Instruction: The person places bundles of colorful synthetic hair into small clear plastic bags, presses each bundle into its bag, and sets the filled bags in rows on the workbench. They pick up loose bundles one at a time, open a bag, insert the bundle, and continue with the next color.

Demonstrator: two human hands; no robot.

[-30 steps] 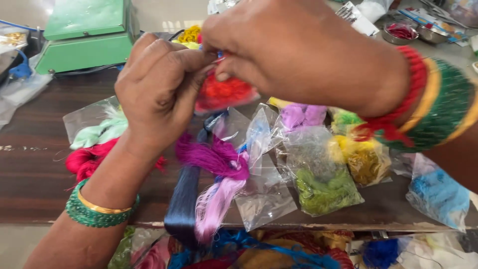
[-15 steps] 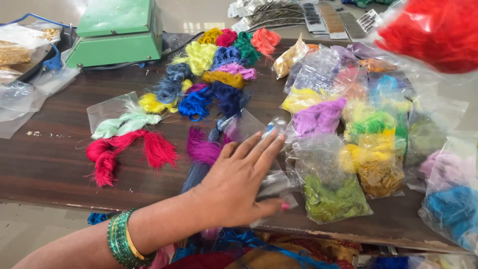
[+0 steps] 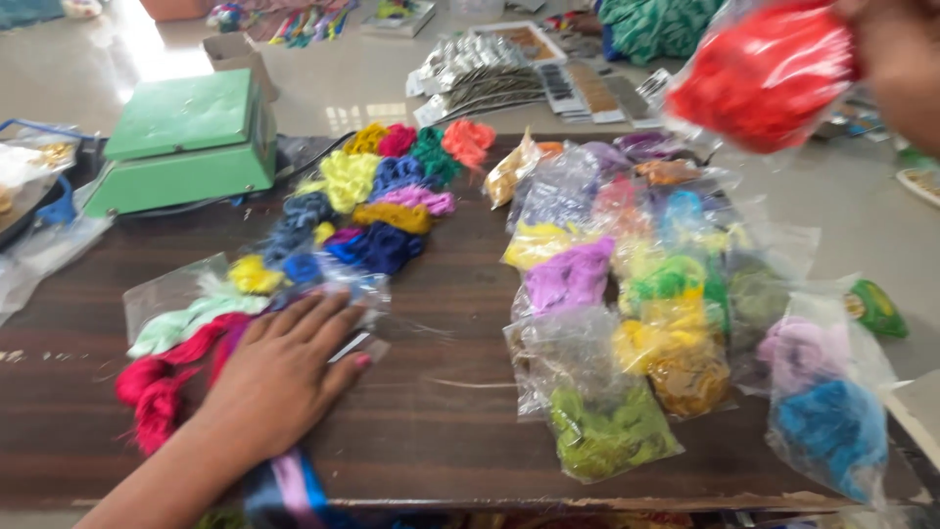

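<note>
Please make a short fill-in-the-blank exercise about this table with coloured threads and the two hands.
1. The right hand holds up a clear bag of ____ thread.
2. The left hand lies flat on the ____ table.
3. The box at the table's far left corner is ____.
4. The bag nearest the table's right edge holds ____ thread at its bottom.

Missing words: red; wooden; green; blue
</note>
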